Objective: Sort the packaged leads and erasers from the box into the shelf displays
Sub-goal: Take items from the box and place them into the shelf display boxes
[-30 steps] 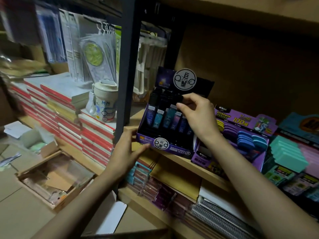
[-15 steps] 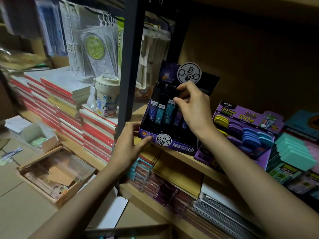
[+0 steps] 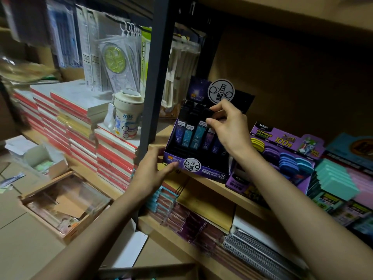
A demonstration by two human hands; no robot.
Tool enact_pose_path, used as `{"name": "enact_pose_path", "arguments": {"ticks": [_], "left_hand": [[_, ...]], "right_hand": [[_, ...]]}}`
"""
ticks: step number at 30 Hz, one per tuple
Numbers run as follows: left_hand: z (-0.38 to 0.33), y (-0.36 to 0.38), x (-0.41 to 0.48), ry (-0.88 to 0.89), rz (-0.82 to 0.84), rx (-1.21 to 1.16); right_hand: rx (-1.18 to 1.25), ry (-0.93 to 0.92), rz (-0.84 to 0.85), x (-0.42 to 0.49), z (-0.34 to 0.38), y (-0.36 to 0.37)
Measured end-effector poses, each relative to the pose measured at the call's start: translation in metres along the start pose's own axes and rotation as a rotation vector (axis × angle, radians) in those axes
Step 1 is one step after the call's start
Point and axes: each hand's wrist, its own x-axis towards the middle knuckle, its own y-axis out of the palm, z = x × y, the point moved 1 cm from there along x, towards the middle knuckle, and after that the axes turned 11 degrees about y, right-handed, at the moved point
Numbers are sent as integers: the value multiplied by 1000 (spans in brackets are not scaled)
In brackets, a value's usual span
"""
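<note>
Lead display box (image 3: 201, 171): purple and black, round white logo on front wall and raised back card; on wooden shelf (image 3: 212, 185), just right of black post (image 3: 153, 93).
Lead packs (image 3: 198, 134): slim upright tubes, black caps, blue, teal and purple constellation labels; ranked inside the display.
Notebook stack (image 3: 80, 122): far left, red-edged.
Left hand (image 3: 150, 172): fingers loose, thumb resting on the display's front left corner.
Right hand (image 3: 228, 128): pinching one pack's black cap, back row.
Ultraman display (image 3: 282, 138): purple, touching the lead display's right side.
</note>
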Motion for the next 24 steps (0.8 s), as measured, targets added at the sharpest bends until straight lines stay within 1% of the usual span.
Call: {"name": "enact_pose_path", "arguments": {"ticks": [5, 8, 10, 14, 21, 24], "left_hand": [[1, 1, 1, 1, -15, 4], [2, 2, 2, 2, -24, -8], [4, 3, 3, 2, -27, -18], [5, 6, 3, 34, -28, 9], [1, -17, -10, 94, 65, 127], [3, -35, -30, 109, 127, 237]], "right_hand": [[-89, 4, 12, -1, -9, 1], [0, 81, 12, -5, -16, 9], [29, 99, -12, -7, -17, 12], [-52, 50, -32, -5, -15, 14], [-415, -90, -67, -12, 1, 11], [-421, -149, -16, -25, 5, -3]]}}
